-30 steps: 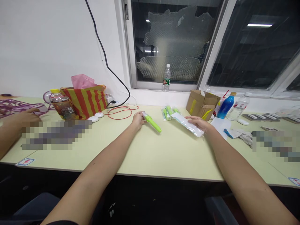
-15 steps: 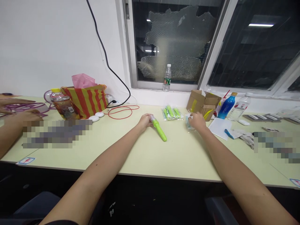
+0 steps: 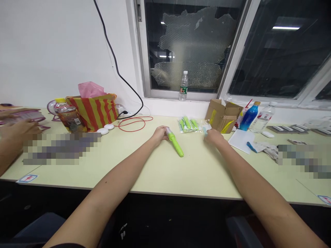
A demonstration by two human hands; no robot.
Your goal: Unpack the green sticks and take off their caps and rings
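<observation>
My left hand (image 3: 159,136) has its fingers closed around the clear end of a bright green stick (image 3: 177,146). The stick's tapered green part points toward the front right, low over the table or touching it; I cannot tell which. My right hand (image 3: 215,138) is closed on the near side of a small clear plastic packet (image 3: 206,128) with a pale blue-green piece inside. Its fingertips are partly hidden behind the back of the hand. Just beyond, between the hands, lie several bagged green sticks (image 3: 188,124) in clear wrappers.
An open cardboard box (image 3: 221,116) stands behind my right hand, with a blue bottle (image 3: 249,116) and white sheet (image 3: 240,140) to its right. At left are a striped bag (image 3: 97,112), a drink bottle (image 3: 71,117), a red cable (image 3: 136,124) and another person's hands (image 3: 19,132).
My right hand has shifted slightly left and turned, bringing the packet nearer the bagged sticks. My left hand stays in place with the green stick. The other person's hands moved with a purple-edged item.
</observation>
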